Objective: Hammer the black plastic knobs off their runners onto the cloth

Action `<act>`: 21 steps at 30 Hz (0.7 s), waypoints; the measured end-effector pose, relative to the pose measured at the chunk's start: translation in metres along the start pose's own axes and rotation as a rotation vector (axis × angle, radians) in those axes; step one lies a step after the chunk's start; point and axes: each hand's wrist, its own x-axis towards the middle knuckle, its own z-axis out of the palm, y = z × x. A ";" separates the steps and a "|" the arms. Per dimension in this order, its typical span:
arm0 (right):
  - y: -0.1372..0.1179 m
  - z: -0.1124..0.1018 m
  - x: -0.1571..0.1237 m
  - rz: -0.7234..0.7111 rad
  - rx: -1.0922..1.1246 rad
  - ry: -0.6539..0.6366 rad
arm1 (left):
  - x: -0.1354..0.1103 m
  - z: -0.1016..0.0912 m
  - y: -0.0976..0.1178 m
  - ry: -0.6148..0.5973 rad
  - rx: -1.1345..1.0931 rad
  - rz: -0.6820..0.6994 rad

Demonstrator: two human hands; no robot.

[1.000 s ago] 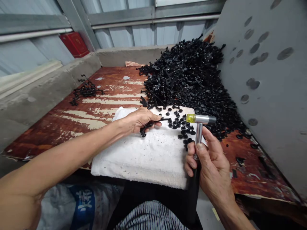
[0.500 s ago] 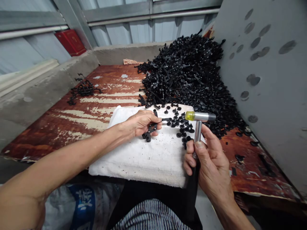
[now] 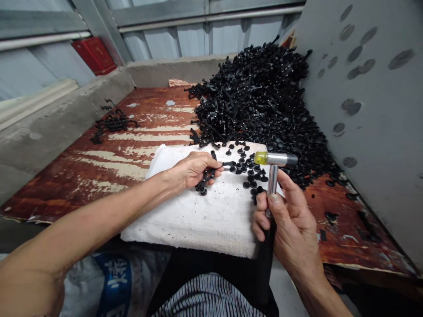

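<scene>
Two hands are seen over a white pad (image 3: 205, 220): a black sprue of plastic parts (image 3: 207, 177) is pinched in the closed left hand (image 3: 191, 169) and pressed onto the pad, while a small hammer (image 3: 273, 165) is gripped by its handle in the right hand (image 3: 291, 229), raised just beside loose black pieces (image 3: 249, 169).

You face a corrugated metal wall (image 3: 198, 39) above a concrete ledge (image 3: 66, 110); a worn red board (image 3: 109, 163) serves as table, a grey panel (image 3: 373, 132) standing right.
</scene>
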 end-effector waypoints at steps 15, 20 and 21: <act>0.000 0.001 0.001 -0.005 0.030 0.004 | 0.000 0.002 -0.001 0.022 0.020 0.010; 0.001 0.001 0.001 -0.008 0.016 0.014 | -0.001 0.004 0.000 0.038 0.072 0.032; 0.001 0.001 0.001 -0.006 0.002 0.010 | 0.000 0.004 0.000 0.038 0.082 0.038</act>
